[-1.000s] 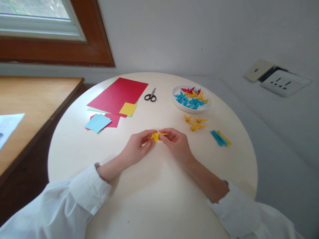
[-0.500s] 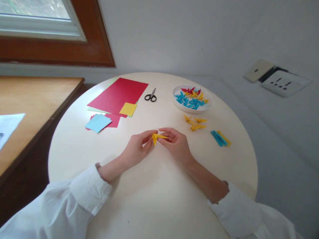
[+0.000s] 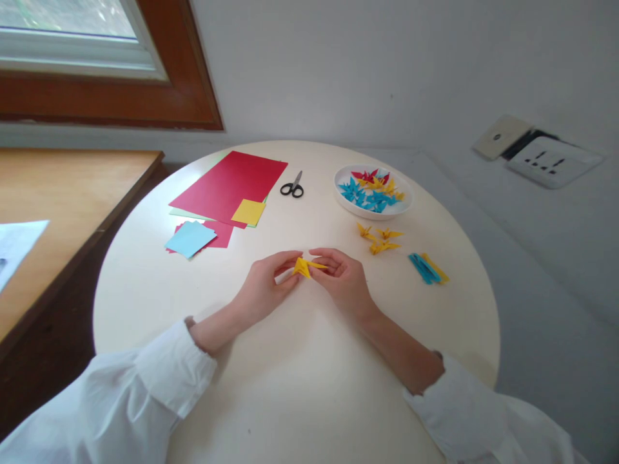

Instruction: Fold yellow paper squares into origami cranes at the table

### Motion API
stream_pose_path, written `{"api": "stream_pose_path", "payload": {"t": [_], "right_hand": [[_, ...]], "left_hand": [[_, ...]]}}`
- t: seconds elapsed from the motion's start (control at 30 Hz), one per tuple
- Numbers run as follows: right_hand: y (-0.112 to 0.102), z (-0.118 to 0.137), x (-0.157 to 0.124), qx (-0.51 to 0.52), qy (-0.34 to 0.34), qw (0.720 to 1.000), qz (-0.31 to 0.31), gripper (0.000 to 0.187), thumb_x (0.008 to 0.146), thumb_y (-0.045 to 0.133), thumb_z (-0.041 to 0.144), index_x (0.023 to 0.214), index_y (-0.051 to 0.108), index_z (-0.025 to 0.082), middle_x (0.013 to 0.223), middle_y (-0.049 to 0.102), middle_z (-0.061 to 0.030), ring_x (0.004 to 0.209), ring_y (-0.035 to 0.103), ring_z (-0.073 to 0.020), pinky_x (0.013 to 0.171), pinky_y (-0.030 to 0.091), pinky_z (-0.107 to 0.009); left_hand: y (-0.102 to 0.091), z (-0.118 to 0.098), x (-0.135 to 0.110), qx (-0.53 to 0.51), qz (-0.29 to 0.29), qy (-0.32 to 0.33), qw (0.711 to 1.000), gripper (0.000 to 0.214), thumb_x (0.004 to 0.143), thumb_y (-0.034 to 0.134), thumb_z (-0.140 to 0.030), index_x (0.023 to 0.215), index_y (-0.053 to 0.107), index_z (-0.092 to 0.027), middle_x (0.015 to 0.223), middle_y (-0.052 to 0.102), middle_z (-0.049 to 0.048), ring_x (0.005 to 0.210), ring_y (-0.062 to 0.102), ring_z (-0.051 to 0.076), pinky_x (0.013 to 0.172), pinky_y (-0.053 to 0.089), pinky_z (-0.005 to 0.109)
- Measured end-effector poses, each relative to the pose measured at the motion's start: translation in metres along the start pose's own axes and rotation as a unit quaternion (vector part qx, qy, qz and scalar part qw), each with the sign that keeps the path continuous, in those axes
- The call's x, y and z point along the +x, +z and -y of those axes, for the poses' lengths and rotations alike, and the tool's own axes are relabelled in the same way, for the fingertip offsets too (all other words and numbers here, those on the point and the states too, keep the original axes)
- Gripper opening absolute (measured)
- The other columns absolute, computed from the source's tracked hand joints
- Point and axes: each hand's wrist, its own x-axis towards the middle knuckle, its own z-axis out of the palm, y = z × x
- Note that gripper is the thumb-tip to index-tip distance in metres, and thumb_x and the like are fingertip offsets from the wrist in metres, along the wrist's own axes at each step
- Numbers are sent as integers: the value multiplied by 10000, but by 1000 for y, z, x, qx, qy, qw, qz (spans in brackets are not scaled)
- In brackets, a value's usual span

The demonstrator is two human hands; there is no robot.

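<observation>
A yellow origami crane (image 3: 302,267) is held between my two hands above the near middle of the round white table (image 3: 309,386). My left hand (image 3: 268,278) pinches its left side between thumb and fingers. On the other side, my right hand (image 3: 344,280) grips the pointed end that sticks out to the right. My fingers cover parts of the crane. Three yellow paper cranes (image 3: 385,247) rest on the table beyond my right hand. Further right lie narrow folded blue paper strips (image 3: 424,269) and yellow strips (image 3: 436,269).
A white plate (image 3: 341,205) with red, yellow and blue cranes stands at the back right. Scissors (image 3: 293,188) lie at the back middle. Red sheets (image 3: 227,187), a yellow square (image 3: 249,212) and light blue squares (image 3: 190,239) are at the left. A wooden desk (image 3: 97,187) stands beyond.
The yellow crane has tilted slightly between my fingers, its lower point swinging to the right. Both hands have stayed nearly in place, and everything else is unmoved.
</observation>
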Motion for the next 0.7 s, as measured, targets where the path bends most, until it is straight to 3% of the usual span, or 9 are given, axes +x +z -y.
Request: {"api": "stream_pose_path", "payload": {"t": [0.27, 0.43, 0.57, 0.7], "right_hand": [[1, 0, 0, 21, 4, 1000, 7, 336, 611, 706, 309, 908, 618, 180, 736, 676, -21, 692, 628, -147, 667, 500, -291], [0, 2, 0, -24, -24, 999, -9, 321, 643, 675, 305, 933, 603, 189, 701, 616, 4, 655, 587, -125, 624, 481, -262], [-1, 1, 0, -83, -56, 995, -28, 292, 650, 663, 288, 922, 608, 194, 787, 586, -11, 723, 562, -130, 617, 469, -246], [-1, 0, 1, -42, -39, 998, 5, 289, 663, 651, 284, 929, 588, 189, 803, 602, -18, 747, 590, -141, 662, 486, -269]], "left_hand": [[-1, 2, 1, -20, -10, -16, 1000, 283, 740, 579, -221, 1013, 600, -150, 973, 669, 89, 880, 639, 189, 821, 516, 328], [-1, -2, 7, -108, 6, -85, 990, 276, 729, 609, -282, 958, 630, -130, 883, 689, 87, 791, 642, 185, 696, 515, 289], [-2, -4, 10, -184, 23, -136, 973, 290, 725, 620, -313, 949, 658, -134, 838, 690, 74, 751, 631, 164, 680, 492, 273], [-4, -2, 9, -248, 54, -159, 954, 314, 736, 611, -309, 991, 657, -131, 770, 674, 64, 725, 616, 152, 708, 484, 290]]}}
